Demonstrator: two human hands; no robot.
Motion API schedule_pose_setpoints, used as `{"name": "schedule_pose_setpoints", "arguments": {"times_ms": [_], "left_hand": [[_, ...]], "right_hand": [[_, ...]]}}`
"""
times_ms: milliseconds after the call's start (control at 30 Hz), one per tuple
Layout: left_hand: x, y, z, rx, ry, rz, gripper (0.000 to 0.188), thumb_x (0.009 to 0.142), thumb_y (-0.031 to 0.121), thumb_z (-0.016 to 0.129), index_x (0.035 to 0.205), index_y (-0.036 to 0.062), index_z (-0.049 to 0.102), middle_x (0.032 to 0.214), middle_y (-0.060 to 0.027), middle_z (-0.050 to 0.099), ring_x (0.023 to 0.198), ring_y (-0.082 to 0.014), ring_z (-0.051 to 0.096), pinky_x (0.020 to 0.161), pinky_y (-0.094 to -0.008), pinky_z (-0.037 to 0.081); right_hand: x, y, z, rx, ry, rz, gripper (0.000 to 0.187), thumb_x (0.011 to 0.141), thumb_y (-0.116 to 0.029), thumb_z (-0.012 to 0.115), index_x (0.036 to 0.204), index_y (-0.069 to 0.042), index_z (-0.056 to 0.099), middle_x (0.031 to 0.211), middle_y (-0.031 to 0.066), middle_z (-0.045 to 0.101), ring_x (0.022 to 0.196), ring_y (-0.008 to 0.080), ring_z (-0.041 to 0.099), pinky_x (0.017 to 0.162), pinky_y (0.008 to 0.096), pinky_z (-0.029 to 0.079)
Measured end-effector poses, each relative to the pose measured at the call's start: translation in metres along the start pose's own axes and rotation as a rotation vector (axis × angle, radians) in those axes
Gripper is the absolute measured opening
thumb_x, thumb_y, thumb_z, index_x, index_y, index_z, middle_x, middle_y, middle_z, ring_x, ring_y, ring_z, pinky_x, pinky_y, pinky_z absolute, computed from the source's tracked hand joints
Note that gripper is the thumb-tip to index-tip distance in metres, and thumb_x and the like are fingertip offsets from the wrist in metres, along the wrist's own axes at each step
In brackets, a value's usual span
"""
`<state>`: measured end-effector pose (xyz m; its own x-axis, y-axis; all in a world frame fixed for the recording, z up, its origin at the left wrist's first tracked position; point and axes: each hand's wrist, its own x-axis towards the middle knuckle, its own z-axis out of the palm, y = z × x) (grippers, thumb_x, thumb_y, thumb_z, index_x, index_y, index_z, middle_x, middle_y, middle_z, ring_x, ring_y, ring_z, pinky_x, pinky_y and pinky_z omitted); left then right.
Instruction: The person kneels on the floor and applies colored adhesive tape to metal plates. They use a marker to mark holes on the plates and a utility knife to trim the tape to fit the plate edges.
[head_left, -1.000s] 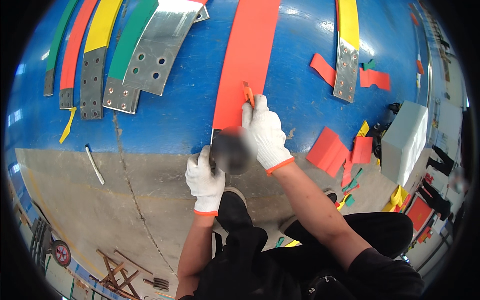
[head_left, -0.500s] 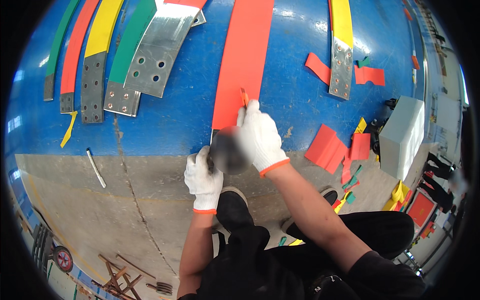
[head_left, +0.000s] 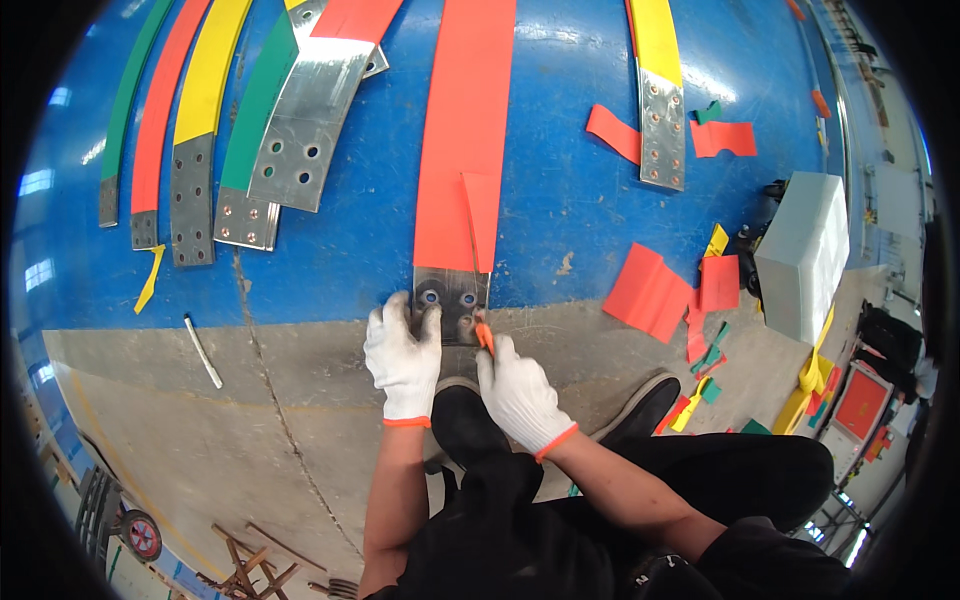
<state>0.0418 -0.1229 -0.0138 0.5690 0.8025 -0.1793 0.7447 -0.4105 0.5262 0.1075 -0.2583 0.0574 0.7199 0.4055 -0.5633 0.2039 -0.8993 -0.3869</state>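
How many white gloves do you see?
2. The left hand wears one, pressing the metal plate. The right hand wears the other, holding an orange knife.

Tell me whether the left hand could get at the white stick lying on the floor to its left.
Probably yes: the left hand only rests on the metal bar end, and bare floor lies between it and the white stick.

Bright, even daylight fills the frame. Soft glare streaks the blue floor (head_left: 600, 200) near the top and window reflections glint at the left edge. Shadows are faint. The centre is sharp; a black fisheye rim rings the picture, and straight edges bow toward it.
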Motion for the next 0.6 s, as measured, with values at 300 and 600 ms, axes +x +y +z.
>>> {"name": "schedule_pose_setpoints", "arguments": {"times_ms": [300,600], "left_hand": [[0.021,0.078,-0.02,0.204,-0.266,-0.148,0.093,0.081,0.04,0.09,0.151,0.0006,0.043,0.133,-0.0304,0.056,0.125,-0.0486,0.056,0.101,-0.0561,0.054],[0.025,0.07,-0.015,0.142,-0.234,-0.261,0.08,0.08,0.052,0.089,0.13,-0.0005,0.056,0.117,-0.025,0.064,0.11,-0.0452,0.067,0.092,-0.0535,0.057]], "right_hand": [[0.038,0.02,0.008,0.531,0.233,0.202,0.034,0.103,-0.026,0.065,0.127,-0.002,0.057,0.096,0.0294,0.072,0.082,0.0485,0.072,0.072,0.0537,0.055],[0.054,0.039,0.016,1.125,0.072,0.424,0.034,0.105,-0.028,0.061,0.128,-0.003,0.064,0.115,0.0112,0.071,0.105,0.0189,0.065,0.094,0.0353,0.051]]}}
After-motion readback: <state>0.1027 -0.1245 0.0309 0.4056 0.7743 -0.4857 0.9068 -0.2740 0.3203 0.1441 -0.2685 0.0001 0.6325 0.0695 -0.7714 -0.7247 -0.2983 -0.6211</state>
